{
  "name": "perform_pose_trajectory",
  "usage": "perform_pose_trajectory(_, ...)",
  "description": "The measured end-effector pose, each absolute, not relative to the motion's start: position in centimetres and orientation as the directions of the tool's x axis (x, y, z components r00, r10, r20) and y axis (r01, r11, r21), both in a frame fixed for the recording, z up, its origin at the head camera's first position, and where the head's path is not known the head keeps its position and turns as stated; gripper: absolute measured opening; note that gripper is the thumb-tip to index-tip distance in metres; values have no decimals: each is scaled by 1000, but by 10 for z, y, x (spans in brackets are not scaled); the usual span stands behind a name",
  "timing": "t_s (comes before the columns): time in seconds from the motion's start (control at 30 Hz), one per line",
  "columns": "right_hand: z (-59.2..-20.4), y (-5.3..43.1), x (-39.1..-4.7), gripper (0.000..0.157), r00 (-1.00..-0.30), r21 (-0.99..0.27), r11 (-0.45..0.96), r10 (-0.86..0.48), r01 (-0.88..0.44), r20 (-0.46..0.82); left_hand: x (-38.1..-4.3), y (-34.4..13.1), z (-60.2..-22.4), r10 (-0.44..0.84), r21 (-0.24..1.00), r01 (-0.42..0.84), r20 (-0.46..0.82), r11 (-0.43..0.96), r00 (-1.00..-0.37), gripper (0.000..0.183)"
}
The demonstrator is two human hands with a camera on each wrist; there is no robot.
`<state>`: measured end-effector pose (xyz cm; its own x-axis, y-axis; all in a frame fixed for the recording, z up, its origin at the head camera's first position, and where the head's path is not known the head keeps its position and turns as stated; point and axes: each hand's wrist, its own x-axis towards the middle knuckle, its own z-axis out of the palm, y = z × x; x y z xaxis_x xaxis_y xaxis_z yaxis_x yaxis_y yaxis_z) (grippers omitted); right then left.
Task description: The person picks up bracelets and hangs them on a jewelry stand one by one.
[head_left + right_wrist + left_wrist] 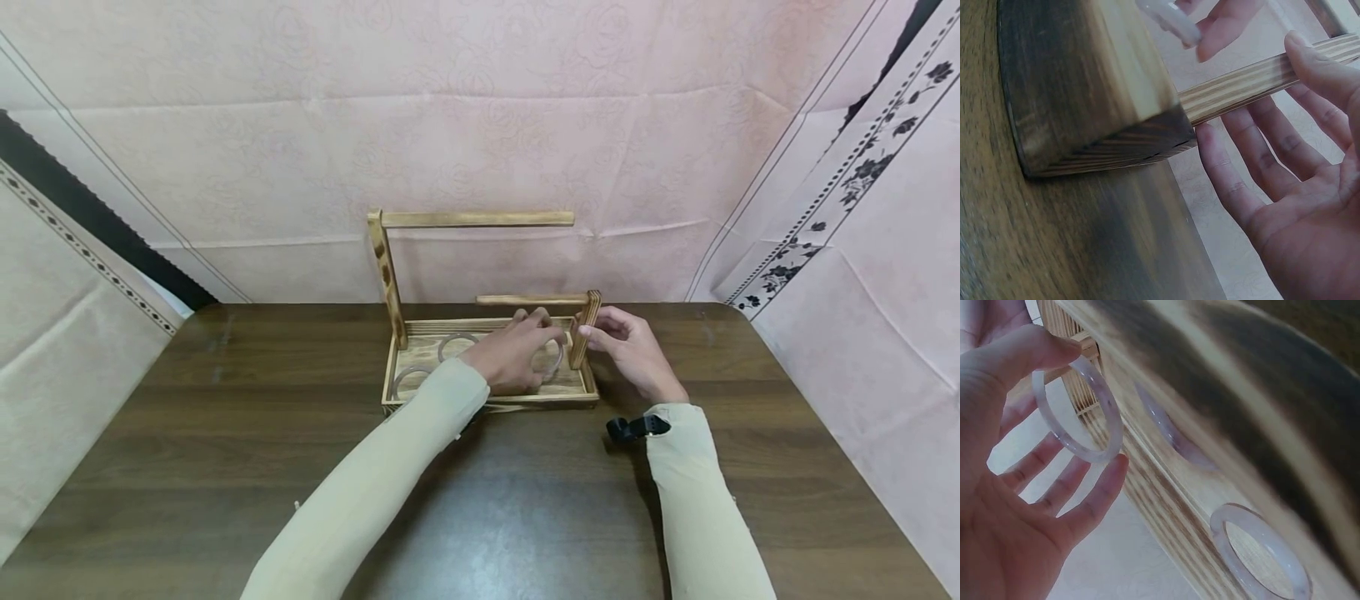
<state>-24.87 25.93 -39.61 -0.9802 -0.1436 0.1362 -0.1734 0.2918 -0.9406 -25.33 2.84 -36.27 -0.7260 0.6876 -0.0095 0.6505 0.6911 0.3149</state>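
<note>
A wooden bangle stand (540, 402) has a shallow tray, a tall left post with a bar, and a short right post (584, 333) with a lower bar (525, 300). My left hand (510, 357) reaches over the tray and pinches a pale translucent bangle (1092, 455) between thumb and fingertips. With thumb on one side and fingers on the other, my right hand (633, 352) holds the short post, whose striped edge (1241, 87) shows in the right wrist view. Two more bangles lie in the tray: one at the back (456, 337), another at the left front (408, 372).
The stand is on a dark brown wooden table (225, 467), near its back edge. The tall post's upper bar (480, 219) spans above my hands. Pale patterned cloth (480, 150) hangs behind and at both sides. A black strap (637, 428) circles my right wrist.
</note>
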Motion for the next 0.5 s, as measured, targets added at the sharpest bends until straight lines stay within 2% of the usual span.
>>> perform_pose_trajectory(0.5,-396,259,-249,39,-981,-939,297,-142,-171,134,-244,22,-365,691,222,695,108,684,-715,62)
